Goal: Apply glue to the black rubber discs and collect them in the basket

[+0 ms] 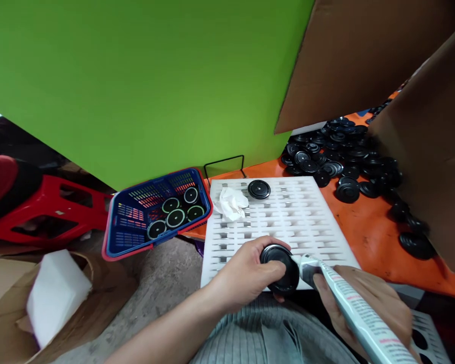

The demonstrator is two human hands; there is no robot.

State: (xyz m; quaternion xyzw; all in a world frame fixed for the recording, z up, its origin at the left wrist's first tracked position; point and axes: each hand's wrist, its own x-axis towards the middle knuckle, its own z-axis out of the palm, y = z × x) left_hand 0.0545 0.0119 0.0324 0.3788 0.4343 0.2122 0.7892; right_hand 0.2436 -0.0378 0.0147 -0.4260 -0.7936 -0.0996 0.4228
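My left hand (pixel 246 268) grips a round black disc (pixel 290 278) with a shiny rim, the thumb lying across its face. In my right hand (pixel 382 298) is a white squeeze tube (pixel 358 303) with printed text. The tube's pale nozzle (pixel 296 259) touches or nearly touches the disc's right edge. Both hands are over the near part of a white slotted foam board (pixel 307 215). Farther back on that board lie another black disc (pixel 259 189) and a crumpled white tissue (pixel 231 203).
A blue basket (pixel 127 240) with several light-rimmed black discs stands at left. Many loose black discs (pixel 341 151) are piled on the orange surface (pixel 347 222) at right, beside cardboard (pixel 420 151). A green panel (pixel 147 86) rises behind. A red stool (pixel 53 202) is far left.
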